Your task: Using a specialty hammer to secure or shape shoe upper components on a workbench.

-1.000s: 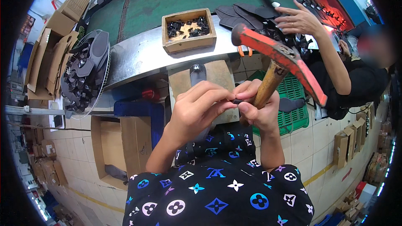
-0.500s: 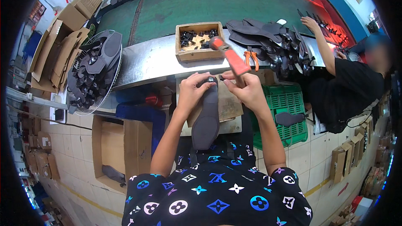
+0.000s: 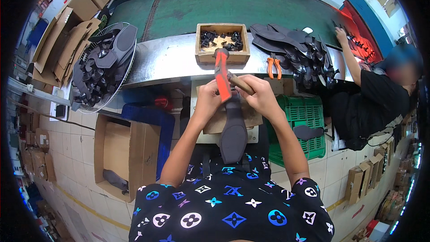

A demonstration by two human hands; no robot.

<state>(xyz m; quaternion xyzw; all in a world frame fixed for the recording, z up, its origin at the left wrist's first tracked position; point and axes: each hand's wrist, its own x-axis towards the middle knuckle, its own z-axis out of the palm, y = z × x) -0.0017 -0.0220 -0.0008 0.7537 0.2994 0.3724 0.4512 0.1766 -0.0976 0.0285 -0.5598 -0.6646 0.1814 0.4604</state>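
A dark grey shoe sole (image 3: pixel 233 136) lies lengthwise in front of me on a board (image 3: pixel 214 124), its wide end toward my body. At its narrow far end is my left hand (image 3: pixel 208 101), closed, its fingertips partly hidden behind the hammer head. My right hand (image 3: pixel 260 96) is wrapped round the wooden handle of a hammer (image 3: pixel 221 74). The hammer's red-sided head hangs over the sole's far end and covers what lies beneath it. Whether it touches anything cannot be made out.
Beyond my hands, a wooden box (image 3: pixel 222 58) of small black parts stands on the metal ledge (image 3: pixel 165 62). Orange-handled pliers (image 3: pixel 274 68) and piled soles (image 3: pixel 286 40) lie right of it. A wire basket (image 3: pixel 125 78) of soles stands left. A co-worker (image 3: pixel 376 94) sits beside a green crate (image 3: pixel 304 107).
The hammer has turned in my right hand and its head has swung left, over the sole's far end. That end, with a shiny dark piece, showed before and is now covered.
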